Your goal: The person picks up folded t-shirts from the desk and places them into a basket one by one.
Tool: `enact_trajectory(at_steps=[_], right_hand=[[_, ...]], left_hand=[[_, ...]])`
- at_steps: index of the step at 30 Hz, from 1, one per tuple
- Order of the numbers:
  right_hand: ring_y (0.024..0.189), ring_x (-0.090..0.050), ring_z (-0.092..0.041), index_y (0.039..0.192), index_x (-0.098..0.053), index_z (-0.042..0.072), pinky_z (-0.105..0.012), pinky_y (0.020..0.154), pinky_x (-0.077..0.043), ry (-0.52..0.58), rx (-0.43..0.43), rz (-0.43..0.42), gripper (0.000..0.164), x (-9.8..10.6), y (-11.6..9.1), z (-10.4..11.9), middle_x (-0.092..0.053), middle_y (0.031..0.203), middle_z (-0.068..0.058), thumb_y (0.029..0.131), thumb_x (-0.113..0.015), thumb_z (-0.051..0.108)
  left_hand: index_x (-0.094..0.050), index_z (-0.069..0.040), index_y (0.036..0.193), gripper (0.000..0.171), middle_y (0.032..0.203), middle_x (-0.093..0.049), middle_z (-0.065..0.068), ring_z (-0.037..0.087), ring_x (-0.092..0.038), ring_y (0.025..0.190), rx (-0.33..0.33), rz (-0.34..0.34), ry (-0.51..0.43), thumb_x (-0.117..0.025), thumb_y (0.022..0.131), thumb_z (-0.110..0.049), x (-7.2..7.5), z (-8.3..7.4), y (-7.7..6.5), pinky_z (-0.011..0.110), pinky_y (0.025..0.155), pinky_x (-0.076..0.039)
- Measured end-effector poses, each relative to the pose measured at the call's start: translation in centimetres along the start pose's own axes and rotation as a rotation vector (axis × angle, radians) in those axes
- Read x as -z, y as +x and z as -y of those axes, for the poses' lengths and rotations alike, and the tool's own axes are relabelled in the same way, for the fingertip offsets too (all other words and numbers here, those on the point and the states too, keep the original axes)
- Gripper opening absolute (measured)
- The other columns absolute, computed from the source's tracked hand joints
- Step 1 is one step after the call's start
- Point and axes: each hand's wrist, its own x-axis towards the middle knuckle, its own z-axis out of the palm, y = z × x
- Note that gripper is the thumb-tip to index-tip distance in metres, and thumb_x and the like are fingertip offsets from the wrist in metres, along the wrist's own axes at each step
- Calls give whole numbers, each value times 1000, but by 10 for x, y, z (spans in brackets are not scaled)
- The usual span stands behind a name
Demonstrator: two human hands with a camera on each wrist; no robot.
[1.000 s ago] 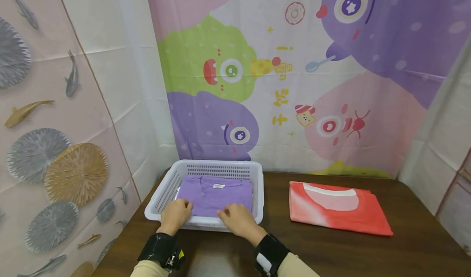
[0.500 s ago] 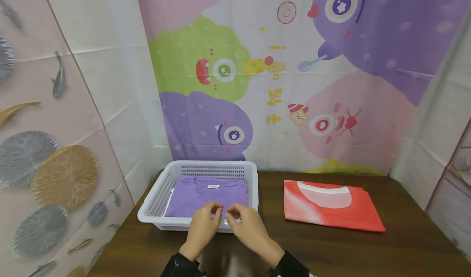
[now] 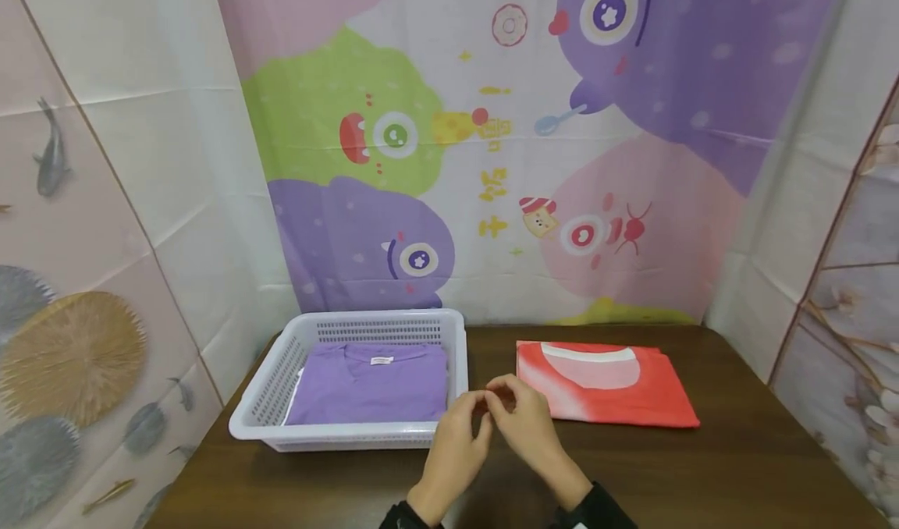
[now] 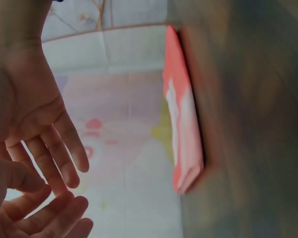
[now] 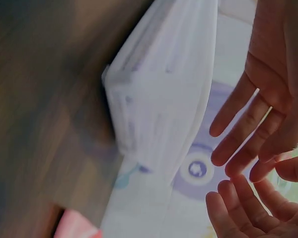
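My left hand (image 3: 454,445) hovers over the table just in front of the basket's right corner, fingers loosely bent and holding nothing. Close beside it is my right hand (image 3: 528,426), also with nothing in it, near the left edge of a folded red shirt (image 3: 663,395). The fingertips of both hands come together; whether they touch is unclear. A folded purple T-shirt (image 3: 372,388) with a white label at the neckline lies inside the white plastic basket (image 3: 340,435). Some white cloth shows along the purple shirt's left edge.
Everything stands on a dark brown wooden table (image 3: 351,486). Behind it hangs a cartoon-print curtain (image 3: 506,279), and patterned cloth panels close off the left and right sides. The basket sits at the table's back left, near the left panel.
Both hands have left the basket's front edge and the purple T-shirt, moving right and drawing together. The head view has turned right. Basket and red shirt rest where they were.
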Motion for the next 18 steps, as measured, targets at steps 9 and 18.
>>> enact_trajectory(at_steps=[9, 18], right_hand=[[82, -67, -24, 96, -69, -3, -21, 67, -53, -49, -131, -86, 13, 40, -2, -44, -72, 90, -18, 87, -65, 6], [86, -64, -31, 99, -66, -7, -32, 70, -48, -177, -390, -131, 24, 88, -3, -106, -69, 95, -25, 91, -56, 12]], left_hand=[[-64, 0, 108, 23, 103, -69, 14, 24, -66, 92, 146, 112, -211, -60, 85, 1, -46, -10, 14, 28, 81, -54], [-59, 6, 113, 31, 107, -64, 23, 33, -63, 96, 405, 108, -309, -60, 83, 0, -95, 7, 19, 36, 81, -53]])
